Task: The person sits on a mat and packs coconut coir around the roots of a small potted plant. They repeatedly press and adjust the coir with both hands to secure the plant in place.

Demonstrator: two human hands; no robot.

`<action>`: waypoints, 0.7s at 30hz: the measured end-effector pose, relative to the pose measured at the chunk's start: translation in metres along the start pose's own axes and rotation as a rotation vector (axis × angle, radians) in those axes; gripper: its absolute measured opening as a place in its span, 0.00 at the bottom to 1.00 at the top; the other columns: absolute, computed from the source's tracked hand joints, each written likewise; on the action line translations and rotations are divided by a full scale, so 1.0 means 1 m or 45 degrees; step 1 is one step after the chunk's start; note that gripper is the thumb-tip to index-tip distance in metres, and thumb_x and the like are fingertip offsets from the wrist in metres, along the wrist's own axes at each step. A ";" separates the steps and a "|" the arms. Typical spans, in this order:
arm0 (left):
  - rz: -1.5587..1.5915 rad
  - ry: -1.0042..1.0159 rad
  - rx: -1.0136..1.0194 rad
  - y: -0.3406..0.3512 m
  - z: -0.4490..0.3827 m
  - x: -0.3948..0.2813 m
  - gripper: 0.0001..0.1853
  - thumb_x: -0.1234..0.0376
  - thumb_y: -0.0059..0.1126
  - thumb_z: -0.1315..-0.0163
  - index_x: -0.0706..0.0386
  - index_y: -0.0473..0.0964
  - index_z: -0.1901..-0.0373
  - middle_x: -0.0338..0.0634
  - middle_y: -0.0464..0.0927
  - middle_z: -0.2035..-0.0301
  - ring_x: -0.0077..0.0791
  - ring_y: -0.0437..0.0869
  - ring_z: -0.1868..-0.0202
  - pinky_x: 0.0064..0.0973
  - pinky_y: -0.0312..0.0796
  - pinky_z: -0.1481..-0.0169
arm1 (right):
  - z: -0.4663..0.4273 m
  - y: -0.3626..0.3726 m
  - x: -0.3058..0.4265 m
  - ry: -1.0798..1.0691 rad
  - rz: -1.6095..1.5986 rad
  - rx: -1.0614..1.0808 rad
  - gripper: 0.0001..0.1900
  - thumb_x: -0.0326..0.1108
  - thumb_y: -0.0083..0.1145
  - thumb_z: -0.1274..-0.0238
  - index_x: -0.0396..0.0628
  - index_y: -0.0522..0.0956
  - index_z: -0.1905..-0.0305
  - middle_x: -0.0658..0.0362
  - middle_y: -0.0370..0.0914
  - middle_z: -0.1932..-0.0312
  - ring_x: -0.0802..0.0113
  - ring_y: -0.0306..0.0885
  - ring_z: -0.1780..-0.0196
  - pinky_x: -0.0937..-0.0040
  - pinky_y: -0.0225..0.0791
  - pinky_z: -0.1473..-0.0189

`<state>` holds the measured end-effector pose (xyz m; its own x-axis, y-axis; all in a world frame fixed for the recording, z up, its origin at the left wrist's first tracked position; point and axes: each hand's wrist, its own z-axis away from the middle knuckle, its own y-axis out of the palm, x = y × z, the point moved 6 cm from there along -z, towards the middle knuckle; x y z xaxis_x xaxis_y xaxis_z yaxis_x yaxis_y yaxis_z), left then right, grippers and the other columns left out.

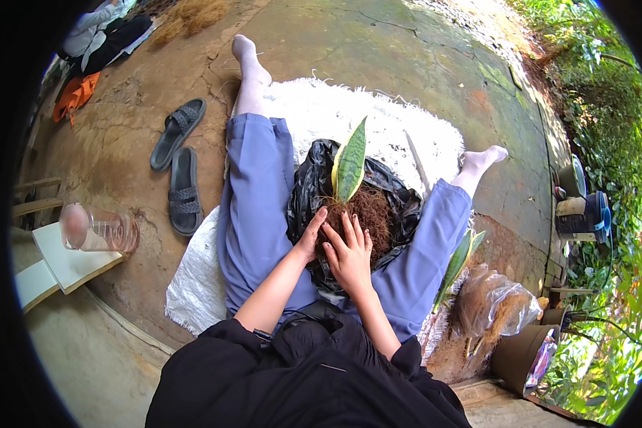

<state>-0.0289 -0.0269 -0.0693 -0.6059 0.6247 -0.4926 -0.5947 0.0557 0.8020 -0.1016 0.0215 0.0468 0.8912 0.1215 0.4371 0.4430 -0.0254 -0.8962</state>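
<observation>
Between my legs lies a black plastic bag [311, 174], its mouth spread wide around a clump of brown coir fibre [374, 214]. A snake plant leaf [350, 163] with yellow edges stands up from the fibre. My left hand [311, 235] rests at the left side of the clump, fingertips near the leaf's base. My right hand [350, 251] lies over the front of the clump with its fingers spread and dirty. Both hands touch the fibre; their undersides are hidden. The bag rests on a white woven sack [321, 107].
A knife-like blade [417, 155] lies on the sack. Right of my leg are another snake plant [455, 262], a clear plastic bag of fibre [492, 305] and a brown pot [519, 358]. Black sandals [184, 187] and a clear plastic jug [104, 230] are left. Another person [104, 40] sits far left.
</observation>
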 end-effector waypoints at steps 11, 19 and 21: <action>-0.102 0.147 0.123 0.015 0.003 -0.013 0.32 0.58 0.66 0.39 0.57 0.64 0.36 0.42 0.76 0.47 0.29 0.78 0.46 0.30 0.71 0.40 | 0.004 -0.013 -0.021 0.141 -0.376 -0.268 0.23 0.32 0.58 0.39 0.44 0.72 0.38 0.48 0.67 0.34 0.51 0.62 0.30 0.56 0.55 0.31; 0.011 0.114 0.076 0.010 0.002 -0.011 0.31 0.45 0.49 0.31 0.57 0.64 0.37 0.43 0.75 0.46 0.31 0.77 0.45 0.32 0.71 0.39 | 0.005 -0.006 -0.010 -0.032 -0.208 -0.093 0.26 0.37 0.56 0.35 0.47 0.70 0.33 0.49 0.63 0.30 0.50 0.56 0.25 0.52 0.49 0.28; 0.085 0.052 0.036 0.005 0.001 -0.006 0.32 0.44 0.49 0.31 0.57 0.64 0.37 0.43 0.75 0.46 0.31 0.78 0.45 0.32 0.71 0.40 | 0.003 -0.008 -0.010 -0.029 -0.223 -0.122 0.26 0.37 0.56 0.35 0.47 0.70 0.33 0.49 0.63 0.30 0.49 0.56 0.25 0.53 0.49 0.28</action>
<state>-0.0279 -0.0299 -0.0619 -0.6651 0.5956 -0.4504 -0.5373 0.0371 0.8426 -0.1143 0.0232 0.0496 0.7978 0.1550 0.5826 0.5992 -0.0965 -0.7948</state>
